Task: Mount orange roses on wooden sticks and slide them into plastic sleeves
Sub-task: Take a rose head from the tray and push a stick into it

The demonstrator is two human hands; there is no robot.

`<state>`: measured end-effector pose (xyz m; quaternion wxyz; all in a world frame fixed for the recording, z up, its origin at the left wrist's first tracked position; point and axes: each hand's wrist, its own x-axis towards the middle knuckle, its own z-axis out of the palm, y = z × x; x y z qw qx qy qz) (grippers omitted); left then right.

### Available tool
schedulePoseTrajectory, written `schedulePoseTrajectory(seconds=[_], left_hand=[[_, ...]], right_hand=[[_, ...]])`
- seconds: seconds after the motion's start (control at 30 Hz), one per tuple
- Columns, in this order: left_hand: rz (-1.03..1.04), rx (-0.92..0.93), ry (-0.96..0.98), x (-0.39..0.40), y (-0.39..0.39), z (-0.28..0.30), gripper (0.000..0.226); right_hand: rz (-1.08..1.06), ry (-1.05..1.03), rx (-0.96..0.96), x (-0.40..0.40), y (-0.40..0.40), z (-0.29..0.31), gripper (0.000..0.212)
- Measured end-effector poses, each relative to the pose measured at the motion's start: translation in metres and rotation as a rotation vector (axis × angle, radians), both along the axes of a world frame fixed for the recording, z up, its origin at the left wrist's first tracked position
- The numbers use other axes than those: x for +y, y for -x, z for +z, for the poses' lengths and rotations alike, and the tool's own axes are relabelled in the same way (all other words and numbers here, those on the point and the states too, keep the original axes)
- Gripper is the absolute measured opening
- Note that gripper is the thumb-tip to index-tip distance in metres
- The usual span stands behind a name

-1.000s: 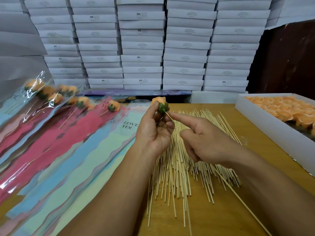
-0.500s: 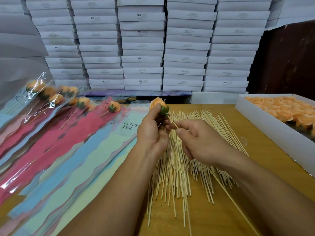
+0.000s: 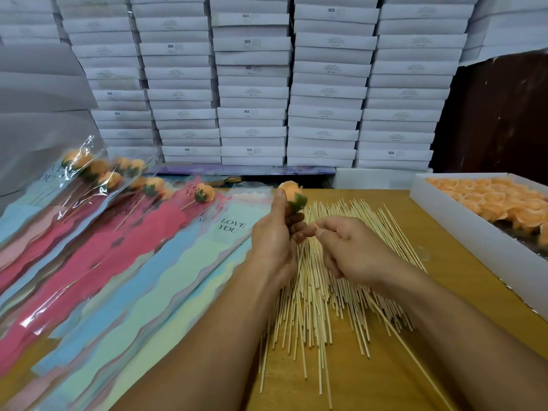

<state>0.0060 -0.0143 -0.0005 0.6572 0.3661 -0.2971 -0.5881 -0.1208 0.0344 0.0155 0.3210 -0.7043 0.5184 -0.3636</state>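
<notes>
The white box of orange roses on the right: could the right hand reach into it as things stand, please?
Probably not yet: the right hand pinches a stick. The box is open-topped with bare table between.

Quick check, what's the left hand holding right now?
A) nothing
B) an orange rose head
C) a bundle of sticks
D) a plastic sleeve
B: the left hand grips an orange rose by its green base, raised over the stick pile, while the right hand pinches one stick near it.

left hand (image 3: pixel 274 241) curled upright, right hand (image 3: pixel 353 252) pinching
</notes>
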Motion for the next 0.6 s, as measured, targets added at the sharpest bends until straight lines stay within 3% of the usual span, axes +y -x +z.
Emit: schedulePoseTrajectory(seconds=[0.07,0.2,0.27,0.47,0.6], left_hand=[[0.012,-0.2,0.012,0.001,0.003,0.0,0.044],[0.005,-0.797,0.034,0.006,0.006,0.003,0.027],[-0.047,-1.128,0.055,0.003,0.006,0.015,0.035],[-0.046,-1.926,0.166,-0.006,-0.051,0.047,0.02],[-0.165,-2.21,0.173,-0.007,-0.109,0.032,0.052]], right_hand=[[-0.053,-0.025,-0.082,-0.004,0.009,0.001,0.027],[-0.142,-0.068,-0.181,-0.012,0.018,-0.003,0.026],[-0.168,-0.083,-0.188,-0.016,0.02,-0.006,0.025],[-0.201,-0.073,-0.151,-0.018,0.027,-0.002,0.026],[-0.204,-0.066,-0.14,-0.017,0.027,-0.003,0.025]])
